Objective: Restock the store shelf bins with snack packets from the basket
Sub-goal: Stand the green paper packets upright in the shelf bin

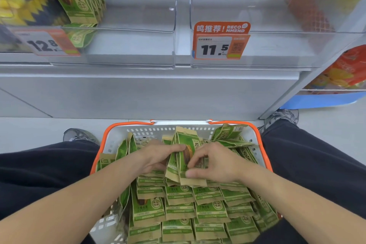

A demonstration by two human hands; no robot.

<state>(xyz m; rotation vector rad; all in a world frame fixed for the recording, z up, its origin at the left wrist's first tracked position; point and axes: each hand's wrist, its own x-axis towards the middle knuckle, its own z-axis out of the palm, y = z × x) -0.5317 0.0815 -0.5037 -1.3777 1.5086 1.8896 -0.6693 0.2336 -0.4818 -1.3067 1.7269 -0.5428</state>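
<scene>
At 12 o'clock sit the clear shelf bins. At 6 o'clock the white basket is full of green packets. A small bunch of packets stands long-way up, top toward 12, pinched between the left hand and right hand.

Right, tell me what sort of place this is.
Most likely a shop aisle, at a snack shelf. Clear shelf bins carry price tags, one reading 11.5, and both hands gather green packets from an orange-rimmed basket on the floor.
</scene>
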